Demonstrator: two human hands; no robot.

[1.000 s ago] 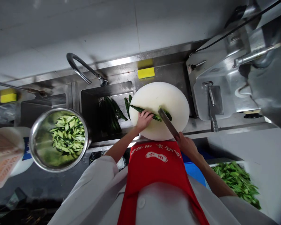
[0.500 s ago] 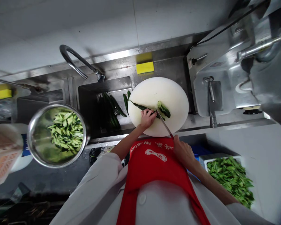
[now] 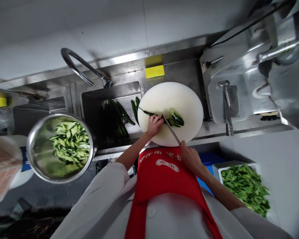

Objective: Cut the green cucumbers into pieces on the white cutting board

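Observation:
On the round white cutting board [image 3: 181, 96], my left hand [image 3: 154, 125] presses down on a dark green cucumber [image 3: 148, 113], its thin end sticking out to the left. My right hand [image 3: 189, 156] is closed round the handle of a knife [image 3: 173, 133]. The blade slants up and left across the board, its tip just right of my left fingers. Cut cucumber pieces [image 3: 176, 117] lie to the right of the blade.
Whole cucumbers [image 3: 118, 118] lie in the sink at the left, below a curved faucet [image 3: 81, 63]. A steel bowl [image 3: 32, 149] holds sliced cucumber. Behind the board is a yellow sponge [image 3: 154, 71]. Leafy greens [image 3: 245, 189] fill a box at the lower right.
The knife and my right hand have moved slightly left along the cucumber. More cut pieces show right of the blade. My left hand has shifted slightly left on the board.

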